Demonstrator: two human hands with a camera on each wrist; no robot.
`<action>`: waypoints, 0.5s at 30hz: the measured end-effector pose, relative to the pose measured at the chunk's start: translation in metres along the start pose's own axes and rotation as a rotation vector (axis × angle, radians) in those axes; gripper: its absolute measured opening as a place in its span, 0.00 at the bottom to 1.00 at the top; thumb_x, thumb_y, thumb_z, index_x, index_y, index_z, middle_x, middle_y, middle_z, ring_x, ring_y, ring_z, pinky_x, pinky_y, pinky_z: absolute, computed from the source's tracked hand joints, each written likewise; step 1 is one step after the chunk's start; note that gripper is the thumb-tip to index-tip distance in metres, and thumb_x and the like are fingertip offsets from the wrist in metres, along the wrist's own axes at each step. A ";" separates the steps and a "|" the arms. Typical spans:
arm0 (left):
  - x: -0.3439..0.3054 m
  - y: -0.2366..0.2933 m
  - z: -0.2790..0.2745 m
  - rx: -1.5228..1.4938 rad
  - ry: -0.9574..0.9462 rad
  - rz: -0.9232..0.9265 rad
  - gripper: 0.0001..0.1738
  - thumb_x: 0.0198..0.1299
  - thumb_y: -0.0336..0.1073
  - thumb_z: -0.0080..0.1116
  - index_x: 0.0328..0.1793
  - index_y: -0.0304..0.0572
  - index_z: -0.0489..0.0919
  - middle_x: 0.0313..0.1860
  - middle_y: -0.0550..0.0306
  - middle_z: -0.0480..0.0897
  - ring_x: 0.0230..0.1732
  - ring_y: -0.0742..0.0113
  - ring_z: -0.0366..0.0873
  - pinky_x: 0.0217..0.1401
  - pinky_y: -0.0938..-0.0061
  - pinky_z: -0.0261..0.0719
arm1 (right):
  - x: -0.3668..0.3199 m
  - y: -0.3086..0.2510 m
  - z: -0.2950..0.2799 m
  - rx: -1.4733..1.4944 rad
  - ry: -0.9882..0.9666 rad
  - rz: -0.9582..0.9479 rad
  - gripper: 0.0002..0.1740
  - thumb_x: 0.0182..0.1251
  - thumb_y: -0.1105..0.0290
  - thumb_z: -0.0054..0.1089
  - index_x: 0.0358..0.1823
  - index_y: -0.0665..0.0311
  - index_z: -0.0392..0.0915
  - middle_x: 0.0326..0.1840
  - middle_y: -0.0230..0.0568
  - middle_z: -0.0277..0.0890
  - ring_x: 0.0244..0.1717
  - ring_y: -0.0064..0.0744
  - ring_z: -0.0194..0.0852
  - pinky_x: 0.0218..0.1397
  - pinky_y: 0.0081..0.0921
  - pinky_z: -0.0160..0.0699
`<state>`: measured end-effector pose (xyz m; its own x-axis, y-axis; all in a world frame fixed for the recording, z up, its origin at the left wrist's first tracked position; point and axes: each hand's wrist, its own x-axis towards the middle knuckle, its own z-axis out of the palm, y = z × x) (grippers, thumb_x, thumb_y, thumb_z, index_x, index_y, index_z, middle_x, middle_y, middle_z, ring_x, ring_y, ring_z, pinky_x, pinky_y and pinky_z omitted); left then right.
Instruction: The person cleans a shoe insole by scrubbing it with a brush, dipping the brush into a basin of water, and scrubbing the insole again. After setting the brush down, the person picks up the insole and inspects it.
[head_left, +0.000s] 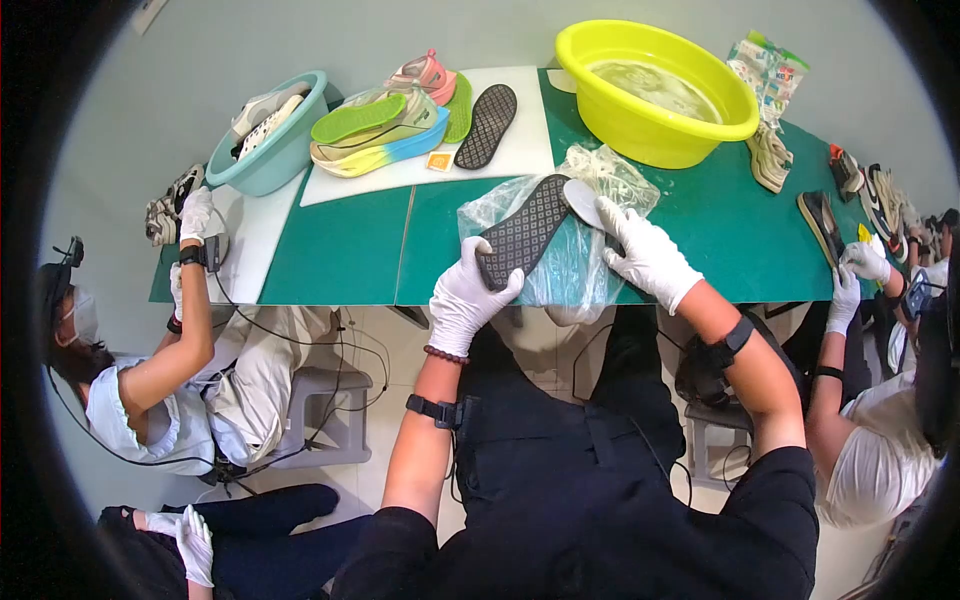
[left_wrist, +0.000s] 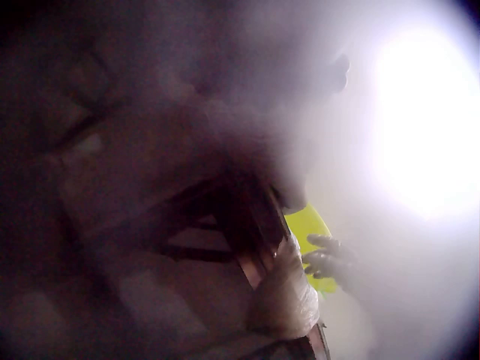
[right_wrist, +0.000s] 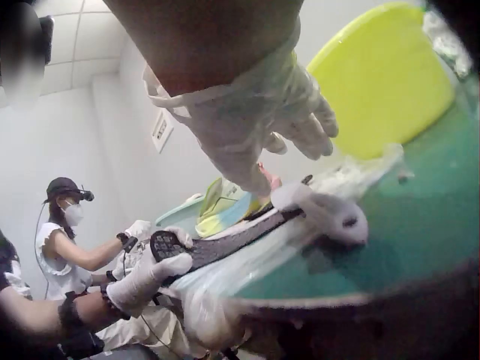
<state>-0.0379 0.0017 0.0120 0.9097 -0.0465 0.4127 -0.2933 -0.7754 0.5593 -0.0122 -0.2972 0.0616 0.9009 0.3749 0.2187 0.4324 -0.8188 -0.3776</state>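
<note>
A black shoe sole (head_left: 522, 232) with a diamond tread slants over a clear plastic bag (head_left: 575, 265) in the head view. My gloved left hand (head_left: 468, 298) grips its near end, thumb on the tread, fingers around the edge. At its far end sits a pale oval piece (head_left: 581, 203), seen as a whitish curled shape (right_wrist: 330, 214) in the right wrist view. My gloved right hand (head_left: 648, 252) is beside that piece, fingertips close at its edge. The right wrist view shows this hand's fingers (right_wrist: 304, 135) extended and spread. The left wrist view is dark and hazy.
Behind the bag stands a yellow basin (head_left: 650, 95) of cloudy water. A white board (head_left: 530, 140) bears another black sole (head_left: 487, 126) and colourful shoe parts. Left is a blue basin (head_left: 265, 160) of shoes. People work on both sides; more shoes (head_left: 768, 158) lie right.
</note>
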 end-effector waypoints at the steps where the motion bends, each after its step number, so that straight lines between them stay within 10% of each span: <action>1: 0.000 0.000 0.000 -0.004 -0.003 0.000 0.37 0.53 0.57 0.75 0.58 0.50 0.66 0.32 0.43 0.84 0.33 0.40 0.86 0.36 0.53 0.84 | 0.001 0.004 0.009 0.023 0.034 0.017 0.34 0.69 0.65 0.57 0.77 0.56 0.66 0.54 0.61 0.75 0.55 0.61 0.77 0.60 0.49 0.78; 11: 0.001 -0.002 -0.001 0.003 -0.027 -0.023 0.37 0.53 0.57 0.75 0.58 0.50 0.66 0.34 0.43 0.84 0.35 0.40 0.86 0.38 0.53 0.84 | 0.010 -0.057 0.054 0.042 -0.108 -0.170 0.24 0.82 0.53 0.45 0.75 0.41 0.72 0.34 0.56 0.80 0.36 0.60 0.82 0.44 0.48 0.83; 15: -0.002 0.002 0.003 0.003 -0.001 -0.023 0.36 0.52 0.56 0.75 0.57 0.49 0.67 0.33 0.44 0.83 0.34 0.41 0.86 0.38 0.53 0.84 | 0.055 -0.023 0.037 0.037 -0.001 0.127 0.26 0.83 0.56 0.38 0.79 0.36 0.64 0.30 0.55 0.82 0.28 0.59 0.83 0.36 0.52 0.83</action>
<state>-0.0393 -0.0013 0.0100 0.9166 -0.0295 0.3986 -0.2714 -0.7780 0.5666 0.0290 -0.2421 0.0492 0.9484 0.2701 0.1658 0.3162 -0.8431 -0.4350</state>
